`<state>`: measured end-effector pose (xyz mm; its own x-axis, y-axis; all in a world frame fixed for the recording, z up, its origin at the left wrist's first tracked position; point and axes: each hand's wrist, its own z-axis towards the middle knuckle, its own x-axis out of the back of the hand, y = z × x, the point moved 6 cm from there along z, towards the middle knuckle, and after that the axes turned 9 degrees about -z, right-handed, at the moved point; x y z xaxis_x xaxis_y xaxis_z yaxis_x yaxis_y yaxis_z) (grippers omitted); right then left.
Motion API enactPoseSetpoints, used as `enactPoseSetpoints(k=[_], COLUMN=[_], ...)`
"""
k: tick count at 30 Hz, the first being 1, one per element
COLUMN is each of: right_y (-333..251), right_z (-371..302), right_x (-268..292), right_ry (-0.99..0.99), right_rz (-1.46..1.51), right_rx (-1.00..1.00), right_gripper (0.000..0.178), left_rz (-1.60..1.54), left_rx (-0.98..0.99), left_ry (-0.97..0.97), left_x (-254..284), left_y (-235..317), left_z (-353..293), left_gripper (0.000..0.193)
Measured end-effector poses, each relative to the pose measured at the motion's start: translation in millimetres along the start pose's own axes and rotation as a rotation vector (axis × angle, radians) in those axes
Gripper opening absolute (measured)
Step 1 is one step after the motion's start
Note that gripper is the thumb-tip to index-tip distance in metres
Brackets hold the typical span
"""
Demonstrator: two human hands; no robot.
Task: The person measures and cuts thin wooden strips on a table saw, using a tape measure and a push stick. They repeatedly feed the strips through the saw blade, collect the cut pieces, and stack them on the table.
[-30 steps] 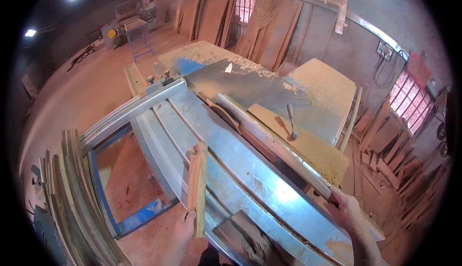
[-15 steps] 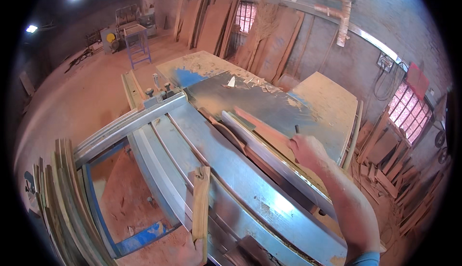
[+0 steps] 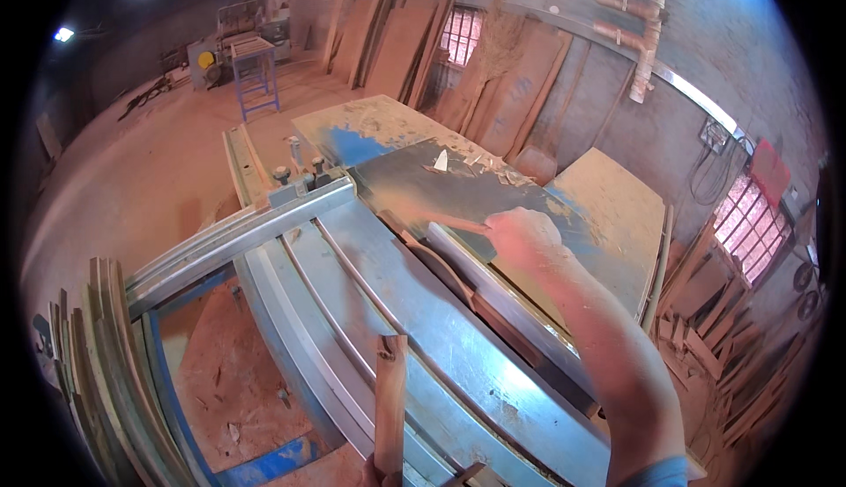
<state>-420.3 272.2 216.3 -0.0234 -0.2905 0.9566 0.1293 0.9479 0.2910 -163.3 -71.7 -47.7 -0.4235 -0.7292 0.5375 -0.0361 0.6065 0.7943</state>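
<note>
My right hand (image 3: pixel 526 233) is closed over the dark saw table (image 3: pixel 414 174), with the arm stretched in from the lower right. From its fist a thin reddish wooden strip (image 3: pixel 463 223) points left, low over the surface and blurred toward its far end. At the lower edge my left hand (image 3: pixel 379 476) shows only in part, its fingers wrapped round the bottom of a short wooden board (image 3: pixel 390 403). That board stands upright in view above the silver sliding table (image 3: pixel 476 372). A metal-edged guard or rail (image 3: pixel 493 271) runs beneath my right forearm.
Wood chips (image 3: pixel 441 163) and sawdust litter the far tabletop. A metal crosscut fence (image 3: pixel 247 236) with clamps lies across the left end. Long wooden strips (image 3: pixel 115 355) stand at lower left. Boards (image 3: pixel 520 90) lean on the back wall; offcuts (image 3: pixel 705 346) pile up at right.
My right hand has moved left and farther over the saw table, swinging the strip with it. The upright board in my left hand has shifted slightly right and lower in view.
</note>
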Motion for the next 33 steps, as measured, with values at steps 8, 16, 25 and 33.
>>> enactPoseSetpoints(k=[8,16,25,33], right_y=[-49,-71,-65,-56], right_z=[45,62,67,67], right_x=[12,21,26,24], right_ry=[-0.091,-0.134,-0.081,-0.035], right_rz=[-0.347,-0.455,-0.509,-0.483], right_rx=[0.065,0.137,0.161,0.152], right_gripper=[0.018,0.020,0.016,0.016], left_rz=[-0.009,-0.007,0.001,0.273], left_rx=[-0.019,0.011,0.054,-0.227], left_ry=[-0.017,-0.037,-0.074,0.048], left_x=[-1,8,14,-31], left_y=[-4,-2,5,-46], left_z=[0,-1,-5,-25], left_gripper=[0.054,0.053,0.053,0.054])
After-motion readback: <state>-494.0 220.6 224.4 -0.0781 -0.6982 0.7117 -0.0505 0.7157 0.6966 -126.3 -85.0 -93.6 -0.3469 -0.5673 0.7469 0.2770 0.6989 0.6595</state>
